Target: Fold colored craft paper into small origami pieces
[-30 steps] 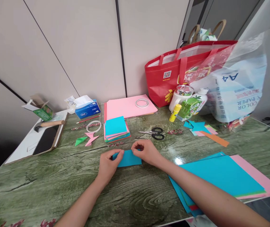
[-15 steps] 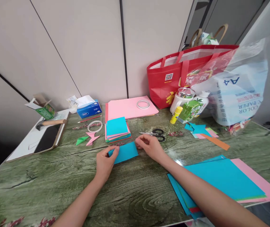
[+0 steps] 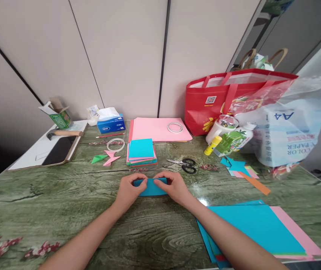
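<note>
A small folded blue paper (image 3: 150,188) lies on the green wood-grain table (image 3: 64,202) in front of me. My left hand (image 3: 128,191) pinches its left end, fingers curled over the top edge. My right hand (image 3: 172,186) pinches its right end the same way, thumb and fingers pressed on the fold. Just beyond it sits a stack of small coloured squares (image 3: 141,152) with a blue one on top. Black-handled scissors (image 3: 185,165) lie to the right of that stack.
Large blue and pink sheets (image 3: 261,228) lie at my right. Behind are pink sheets (image 3: 157,129) with a tape ring (image 3: 175,127), another tape ring (image 3: 115,144), folded paper shapes (image 3: 105,159), a tissue box (image 3: 111,123), glue stick (image 3: 212,146), red bag (image 3: 219,101), paper pack (image 3: 287,131).
The blue paper is now a narrower strip than before. Both hands have come closer together over its top edge. The camera view has shifted slightly.
</note>
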A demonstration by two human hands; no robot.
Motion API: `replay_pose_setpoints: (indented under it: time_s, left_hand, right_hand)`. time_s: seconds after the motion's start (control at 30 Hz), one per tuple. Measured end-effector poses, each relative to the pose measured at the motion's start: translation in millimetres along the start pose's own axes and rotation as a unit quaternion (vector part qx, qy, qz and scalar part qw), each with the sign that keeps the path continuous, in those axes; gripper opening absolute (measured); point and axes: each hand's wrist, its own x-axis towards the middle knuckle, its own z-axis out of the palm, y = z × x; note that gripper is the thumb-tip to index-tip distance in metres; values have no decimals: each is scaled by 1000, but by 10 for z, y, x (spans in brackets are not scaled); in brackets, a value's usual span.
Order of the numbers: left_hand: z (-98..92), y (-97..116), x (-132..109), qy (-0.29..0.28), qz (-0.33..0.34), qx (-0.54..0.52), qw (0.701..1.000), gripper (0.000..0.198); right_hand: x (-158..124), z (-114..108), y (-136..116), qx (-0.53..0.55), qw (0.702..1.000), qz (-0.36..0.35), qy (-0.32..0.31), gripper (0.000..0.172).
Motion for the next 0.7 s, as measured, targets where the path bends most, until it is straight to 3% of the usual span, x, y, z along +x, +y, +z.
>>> replay_pose_setpoints:
  time_s: [0.17, 0.3, 0.47, 0.57, 0.63, 0.7]
  left_hand:
    - [13, 3, 8, 6, -16, -12, 1000, 12]
    - [10, -14, 39, 14, -68, -80, 994, 10]
    - [-38, -115, 91, 14, -133, -191, 972, 13]
    - [-63, -128, 93, 33, -89, -174, 980, 17]
    - [-62, -107, 70, 22, -16, -132, 991, 23]
    - [-50, -87, 33, -21, 78, -53, 995, 41]
  right_hand:
    - [8, -18, 25, 2, 1000, 12, 16, 17]
    - [43, -75, 18, 16, 999, 25, 37, 20]
    - [104, -195, 85, 31, 992, 30, 122, 23]
    - [119, -232, 105, 69, 983, 64, 155, 29]
    - [115, -222, 90, 95, 981, 85, 149, 33]
    - [106, -195, 64, 100, 981, 95, 135, 34]
